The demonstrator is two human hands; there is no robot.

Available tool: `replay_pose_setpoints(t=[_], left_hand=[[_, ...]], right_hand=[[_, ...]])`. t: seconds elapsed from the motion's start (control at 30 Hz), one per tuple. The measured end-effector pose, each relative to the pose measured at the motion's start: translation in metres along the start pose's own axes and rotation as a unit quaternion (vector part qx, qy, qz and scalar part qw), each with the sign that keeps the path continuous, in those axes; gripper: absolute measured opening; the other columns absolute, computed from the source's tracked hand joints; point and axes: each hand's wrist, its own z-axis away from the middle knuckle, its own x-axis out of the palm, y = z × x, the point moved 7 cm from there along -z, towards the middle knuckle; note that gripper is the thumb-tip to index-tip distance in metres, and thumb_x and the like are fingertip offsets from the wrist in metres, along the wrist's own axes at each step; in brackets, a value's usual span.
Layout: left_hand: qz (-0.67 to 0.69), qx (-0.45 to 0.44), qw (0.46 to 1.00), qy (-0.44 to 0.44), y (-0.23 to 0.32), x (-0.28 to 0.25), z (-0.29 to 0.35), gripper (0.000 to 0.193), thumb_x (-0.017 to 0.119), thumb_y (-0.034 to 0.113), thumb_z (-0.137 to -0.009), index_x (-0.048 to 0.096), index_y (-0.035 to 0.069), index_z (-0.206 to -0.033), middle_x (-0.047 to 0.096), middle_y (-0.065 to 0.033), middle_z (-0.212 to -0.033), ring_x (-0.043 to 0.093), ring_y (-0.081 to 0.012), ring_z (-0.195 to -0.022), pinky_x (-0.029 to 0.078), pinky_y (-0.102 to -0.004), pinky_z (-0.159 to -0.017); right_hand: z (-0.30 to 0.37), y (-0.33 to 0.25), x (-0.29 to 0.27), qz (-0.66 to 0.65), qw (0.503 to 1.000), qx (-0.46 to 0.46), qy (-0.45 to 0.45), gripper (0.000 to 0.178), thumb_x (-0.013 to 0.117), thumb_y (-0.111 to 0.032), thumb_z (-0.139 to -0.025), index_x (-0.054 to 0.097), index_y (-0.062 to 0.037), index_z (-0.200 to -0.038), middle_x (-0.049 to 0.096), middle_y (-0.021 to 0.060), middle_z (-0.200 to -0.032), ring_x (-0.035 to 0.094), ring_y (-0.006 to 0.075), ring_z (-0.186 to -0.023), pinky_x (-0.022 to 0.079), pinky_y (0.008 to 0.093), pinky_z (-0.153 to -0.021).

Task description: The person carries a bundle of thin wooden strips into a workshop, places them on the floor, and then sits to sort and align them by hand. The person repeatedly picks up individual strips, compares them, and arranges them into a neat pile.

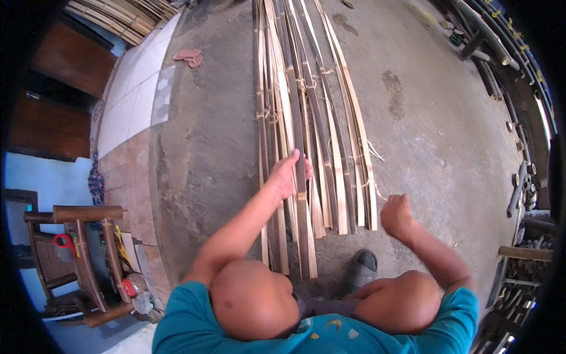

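Long split bamboo strips, some pale and some dark-skinned, lie lengthwise on the floor in front of me, bound in places with thin curled ties. My left hand is closed around a dark-skinned bamboo strip, thumb on top and fingertips showing at its right side. The near end of that strip points toward my knees. To the right of the bundle, my right hand is curled into a fist. A thin loose strand from the rightmost strips reaches close to it; what the fist holds, if anything, is hidden.
A bamboo chair stands at left, with red-handled scissors and a red-lidded jar by it. Pink sandals lie on the concrete floor. Bamboo poles line the right side. My dark sandal is near the strip ends.
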Motion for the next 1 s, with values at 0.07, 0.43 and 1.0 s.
replay_pose_setpoints(t=[0.07,0.43,1.0], left_hand=[[-0.006,0.009,1.0,0.021,0.001,0.011,-0.008,0.031,0.061,0.035,-0.096,0.061,0.005,-0.103,0.066,-0.0088,-0.089,0.067,-0.0207,-0.081,0.059,-0.0366,-0.074],[-0.064,-0.001,0.998,0.002,-0.018,0.039,-0.026,0.047,0.046,0.047,-0.101,0.056,0.003,-0.112,0.067,-0.0147,-0.101,0.066,-0.0264,-0.094,0.055,-0.0433,-0.086],[-0.084,-0.053,0.995,-0.013,-0.069,0.0,0.001,0.025,0.052,0.027,-0.101,0.052,0.004,-0.111,0.064,-0.0153,-0.103,0.066,-0.0288,-0.094,0.057,-0.0467,-0.08]], right_hand=[[0.017,-0.031,0.001,-0.266,0.961,-0.037,0.071,0.068,0.062,-0.048,-0.089,0.05,0.001,-0.135,0.062,0.0226,-0.113,0.059,0.0364,-0.113,0.049,0.0455,-0.09],[-0.004,-0.115,-0.034,-0.75,0.639,-0.122,0.123,0.045,0.058,-0.019,-0.096,0.034,0.0059,-0.125,0.063,0.0278,-0.111,0.066,0.0297,-0.098,0.051,0.0408,-0.082],[-0.01,-0.088,-0.003,-0.767,0.558,0.103,0.3,0.034,0.053,-0.024,-0.099,0.052,0.0014,-0.12,0.064,0.0314,-0.085,0.064,0.0493,-0.082,0.051,0.0506,-0.069]])
